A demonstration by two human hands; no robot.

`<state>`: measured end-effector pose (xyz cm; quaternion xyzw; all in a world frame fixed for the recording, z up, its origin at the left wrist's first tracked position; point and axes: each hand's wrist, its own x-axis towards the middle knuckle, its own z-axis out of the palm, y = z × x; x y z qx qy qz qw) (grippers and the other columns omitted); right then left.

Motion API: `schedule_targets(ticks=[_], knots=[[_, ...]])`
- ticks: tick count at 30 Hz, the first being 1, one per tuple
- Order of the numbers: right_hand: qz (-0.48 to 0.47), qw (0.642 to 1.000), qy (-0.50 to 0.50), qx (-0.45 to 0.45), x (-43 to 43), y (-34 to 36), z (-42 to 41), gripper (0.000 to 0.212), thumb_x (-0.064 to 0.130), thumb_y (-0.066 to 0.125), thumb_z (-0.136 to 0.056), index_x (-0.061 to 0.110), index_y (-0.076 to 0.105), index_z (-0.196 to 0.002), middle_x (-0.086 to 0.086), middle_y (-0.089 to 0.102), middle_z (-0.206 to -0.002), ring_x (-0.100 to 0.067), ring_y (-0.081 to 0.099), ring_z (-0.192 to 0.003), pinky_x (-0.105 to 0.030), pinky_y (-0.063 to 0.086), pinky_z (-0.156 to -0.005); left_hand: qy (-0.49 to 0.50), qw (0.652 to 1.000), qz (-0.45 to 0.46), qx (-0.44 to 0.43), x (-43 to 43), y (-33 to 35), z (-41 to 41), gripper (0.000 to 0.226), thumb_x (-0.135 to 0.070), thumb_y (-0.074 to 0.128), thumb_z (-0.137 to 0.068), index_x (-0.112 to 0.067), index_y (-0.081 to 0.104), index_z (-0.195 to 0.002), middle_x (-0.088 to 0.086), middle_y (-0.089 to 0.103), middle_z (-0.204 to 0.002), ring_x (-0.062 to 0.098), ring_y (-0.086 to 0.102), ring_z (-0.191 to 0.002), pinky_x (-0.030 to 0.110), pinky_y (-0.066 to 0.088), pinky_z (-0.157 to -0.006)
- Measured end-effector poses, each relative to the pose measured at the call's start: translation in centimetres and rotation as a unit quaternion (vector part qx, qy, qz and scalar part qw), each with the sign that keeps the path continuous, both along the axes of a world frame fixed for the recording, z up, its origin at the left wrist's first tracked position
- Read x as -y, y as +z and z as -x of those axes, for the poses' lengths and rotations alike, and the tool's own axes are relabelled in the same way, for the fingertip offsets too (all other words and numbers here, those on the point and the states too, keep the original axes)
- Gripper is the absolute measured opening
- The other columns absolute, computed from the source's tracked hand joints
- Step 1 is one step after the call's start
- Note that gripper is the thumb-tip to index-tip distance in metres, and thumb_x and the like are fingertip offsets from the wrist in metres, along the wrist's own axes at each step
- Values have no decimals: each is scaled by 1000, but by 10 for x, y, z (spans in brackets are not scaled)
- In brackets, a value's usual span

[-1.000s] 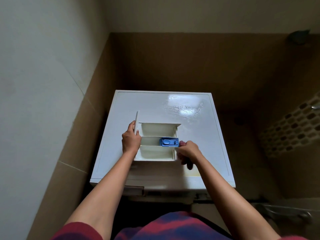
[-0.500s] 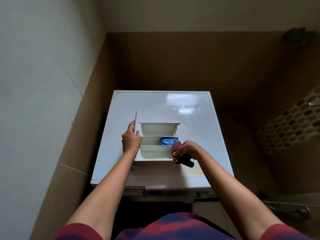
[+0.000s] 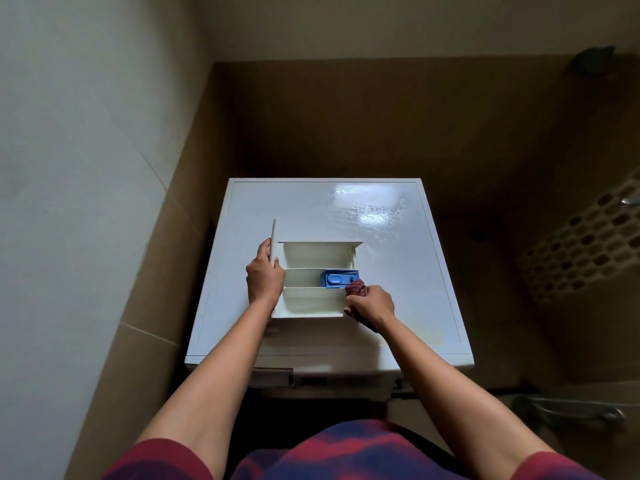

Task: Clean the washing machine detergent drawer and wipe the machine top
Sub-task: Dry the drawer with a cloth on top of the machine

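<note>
Her left hand (image 3: 265, 277) grips the detergent drawer (image 3: 313, 301) by its front panel atop the washing machine (image 3: 408, 258); the right hand (image 3: 372, 304) clutches a dark red cloth (image 3: 356, 289) against the drawer's right edge.

Glossy white machine top (image 3: 311, 209), matt cream plastic drawer (image 3: 311, 301), seemingly woven red cloth (image 3: 356, 288).

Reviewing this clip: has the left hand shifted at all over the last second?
No. The left hand still grips the front panel of the detergent drawer at the same spot, near the left edge of the machine top.
</note>
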<state>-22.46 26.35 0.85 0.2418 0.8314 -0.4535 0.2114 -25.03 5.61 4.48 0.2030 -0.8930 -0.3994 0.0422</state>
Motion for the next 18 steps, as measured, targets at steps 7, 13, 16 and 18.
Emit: schedule_targets(ticks=[7, 13, 16, 18], knots=[[291, 941, -144, 96, -12, 2, 2, 5, -4, 64, -77, -3, 61, -73, -13, 61, -56, -18, 63, -46, -21, 50, -44, -2, 1000, 4, 6, 2, -1, 1, 41, -11, 48, -97, -16, 45, -138, 16, 63, -115, 36, 62, -97, 45, 55, -84], [286, 937, -123, 156, -35, -5, 8, 5, 8, 61, -82, 3, 61, -82, -12, 61, -64, -21, 56, -52, -26, 45, -50, -2, 1000, 4, 5, 1, -1, 2, 42, -10, 48, -97, -16, 46, -138, 16, 64, -116, 35, 62, -97, 44, 54, -83], [237, 957, -34, 162, -37, -2, 14, 16, 11, 69, -79, 1, 60, -88, -14, 61, -71, -23, 57, -55, -30, 47, -53, -1, 1000, 3, 8, 1, -1, 3, 42, -10, 48, -97, -17, 46, -138, 14, 63, -119, 36, 61, -99, 44, 54, -85], [216, 959, 6, 182, -40, 2, 21, 21, 13, 73, -78, 1, 60, -89, -13, 64, -72, -22, 61, -56, -30, 50, -55, -2, 1000, 2, 10, 1, 0, 3, 42, -10, 48, -97, -17, 45, -139, 14, 63, -120, 36, 61, -100, 44, 54, -86]])
